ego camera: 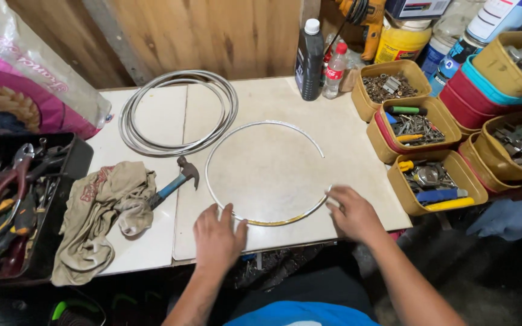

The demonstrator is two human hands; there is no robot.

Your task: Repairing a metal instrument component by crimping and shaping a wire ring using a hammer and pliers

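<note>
lying flat on the white worktop [285,108]: one thin metal hoop [255,125], curved nearly full circle, with a gap showing on the side nearest the tubs. this hoop is serving as landmark for all entries below.

- left hand [217,235]: resting palm down at the near edge of the hoop, fingers spread wide and flat, pressing on or just beside the strip; gripping nothing.
- right hand [353,212]: sitting at the near end of the hoop beside the gap, fingers curled narrow around the strip's end, pinching it.
- hammer [173,182]: lying just outside the hoop, away from the tubs, blue handle partly under a crumpled rag [101,211].
- coil of grey cable [179,111]: lying beyond the hoop, near but apart.
- dark bottle [309,59]: standing upright beyond the hoop, by the wooden wall.
- yellow tubs [421,142] of hardware: stacked beside the hoop, on the gap side.
- black tray of pliers [13,205]: sitting well apart, past the rag.

risk note, judged: the strip is looking springy; if the pinching fingers are slipping, the free end is likely snapping outward toward the tubs, or the thin edge is nicking a finger. uneven pressing may be kinking the curve.
</note>
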